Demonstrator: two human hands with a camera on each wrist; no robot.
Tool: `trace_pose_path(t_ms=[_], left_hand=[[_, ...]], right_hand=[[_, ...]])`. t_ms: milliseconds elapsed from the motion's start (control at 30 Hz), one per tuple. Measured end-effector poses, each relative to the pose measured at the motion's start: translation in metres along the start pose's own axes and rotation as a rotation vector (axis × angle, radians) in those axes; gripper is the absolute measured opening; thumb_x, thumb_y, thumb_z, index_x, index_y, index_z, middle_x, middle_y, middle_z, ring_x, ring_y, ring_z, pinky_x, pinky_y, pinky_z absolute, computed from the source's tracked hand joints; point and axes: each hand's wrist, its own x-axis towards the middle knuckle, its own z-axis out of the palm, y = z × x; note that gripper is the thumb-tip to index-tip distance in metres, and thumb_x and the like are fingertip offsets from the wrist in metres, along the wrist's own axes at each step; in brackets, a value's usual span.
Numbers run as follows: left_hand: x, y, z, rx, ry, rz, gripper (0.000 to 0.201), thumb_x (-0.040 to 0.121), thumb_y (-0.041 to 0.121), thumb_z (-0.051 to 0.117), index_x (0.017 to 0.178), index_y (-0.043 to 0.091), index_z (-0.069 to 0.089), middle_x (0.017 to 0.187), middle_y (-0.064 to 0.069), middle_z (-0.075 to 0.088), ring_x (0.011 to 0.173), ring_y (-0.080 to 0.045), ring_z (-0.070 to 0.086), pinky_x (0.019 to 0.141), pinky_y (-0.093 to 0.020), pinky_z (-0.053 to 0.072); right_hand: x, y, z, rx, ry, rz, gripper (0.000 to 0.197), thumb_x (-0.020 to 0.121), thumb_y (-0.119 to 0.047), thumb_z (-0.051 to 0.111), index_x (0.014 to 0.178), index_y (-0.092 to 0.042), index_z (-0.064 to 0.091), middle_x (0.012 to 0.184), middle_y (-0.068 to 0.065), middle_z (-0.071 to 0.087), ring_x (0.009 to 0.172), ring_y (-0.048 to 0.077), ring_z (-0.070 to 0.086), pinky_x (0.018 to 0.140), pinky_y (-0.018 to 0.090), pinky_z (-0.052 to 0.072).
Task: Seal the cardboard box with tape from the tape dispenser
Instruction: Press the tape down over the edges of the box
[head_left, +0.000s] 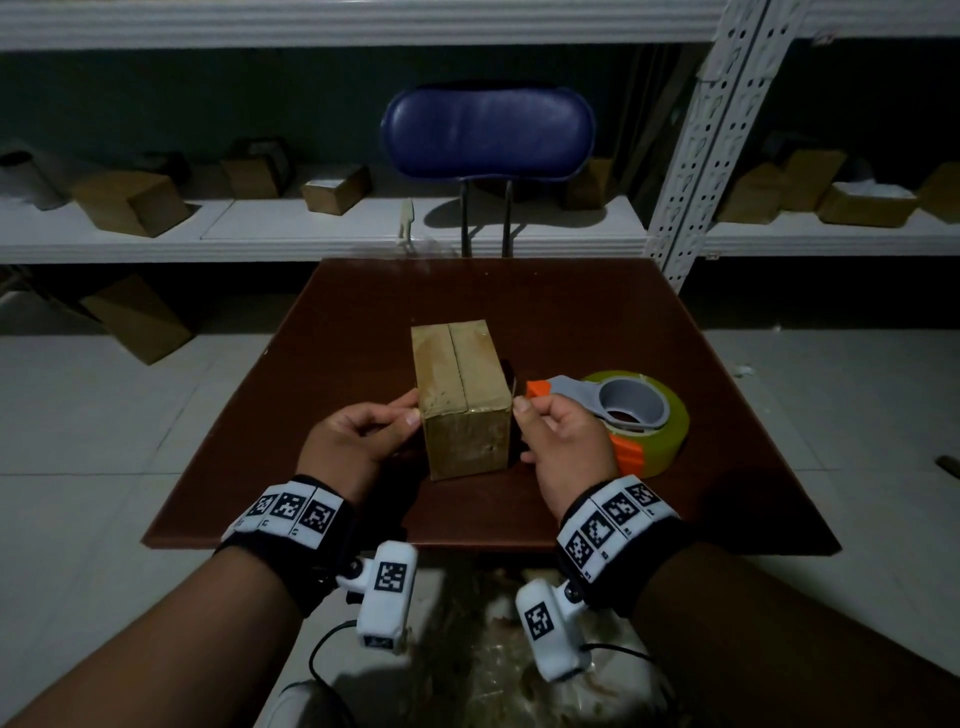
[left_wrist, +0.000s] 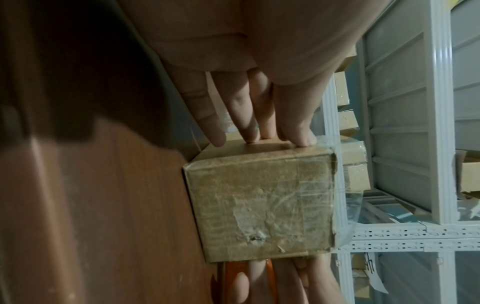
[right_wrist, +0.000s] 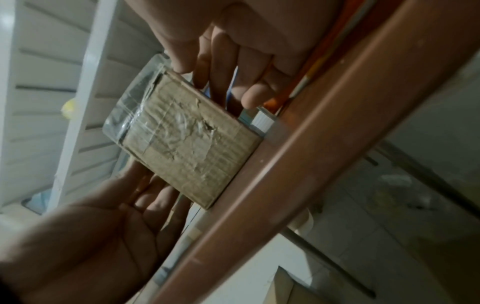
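A small cardboard box (head_left: 460, 395) stands in the middle of the brown table (head_left: 363, 312), its top flaps closed along a centre seam. A clear tape strip (left_wrist: 349, 205) spans the top near edge and stands a little proud of it. My left hand (head_left: 358, 431) lies against the box's left side with straight fingers (left_wrist: 241, 115), thumb on the top corner where the tape ends. My right hand (head_left: 561, 441) flanks the right side, its thumb (right_wrist: 182, 63) pressing the tape's other end at the corner. The orange-and-grey tape dispenser (head_left: 639, 415) lies just behind it.
A blue chair (head_left: 488, 135) stands beyond the table's far edge. White metal shelves (head_left: 311, 228) behind it carry several cardboard boxes, and another box sits on the floor at left (head_left: 140, 322). A shelf upright (head_left: 701, 156) rises at the table's far right corner.
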Motion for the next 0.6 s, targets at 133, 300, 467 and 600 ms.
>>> trace_pose_path(t_ms=[133,300,467,600], left_hand=[[0.000,0.000,0.000,-0.043,-0.012,0.011,0.017,0.088,-0.001,0.067,0.072,0.005,0.064,0.108,0.001,0.078,0.100,-0.017,0.074,0.065,-0.027,0.059],[-0.005,0.004,0.004,-0.012,0.011,0.032,0.017,0.089,-0.003,0.065,0.074,0.003,0.062,0.106,0.000,0.076,0.084,-0.005,0.075,0.058,-0.018,0.057],[-0.005,0.003,0.002,-0.003,0.010,0.040,0.031,0.088,-0.002,0.067,0.061,0.013,0.068,0.108,-0.001,0.077,0.094,-0.011,0.074,0.062,-0.022,0.058],[-0.010,0.008,0.007,0.014,0.030,0.035,0.019,0.089,-0.005,0.065,0.072,0.003,0.062,0.100,0.001,0.075,0.078,-0.004,0.074,0.053,-0.014,0.054]], right_hand=[[0.002,-0.002,0.000,-0.051,0.007,-0.036,0.020,0.100,-0.024,0.058,0.083,-0.018,0.066,0.075,-0.011,0.069,0.067,-0.007,0.064,0.062,0.020,0.055],[0.006,0.000,0.003,-0.124,0.020,-0.061,0.016,0.100,-0.027,0.057,0.084,-0.028,0.062,0.072,-0.008,0.068,0.070,0.010,0.067,0.071,0.043,0.059],[0.004,-0.002,0.002,-0.107,0.006,-0.069,0.020,0.102,-0.028,0.054,0.084,-0.023,0.060,0.075,0.000,0.067,0.066,0.003,0.065,0.059,0.027,0.058],[0.005,0.000,0.000,-0.049,0.017,0.013,0.019,0.101,-0.031,0.057,0.086,-0.020,0.063,0.075,-0.010,0.068,0.066,-0.005,0.065,0.057,0.018,0.055]])
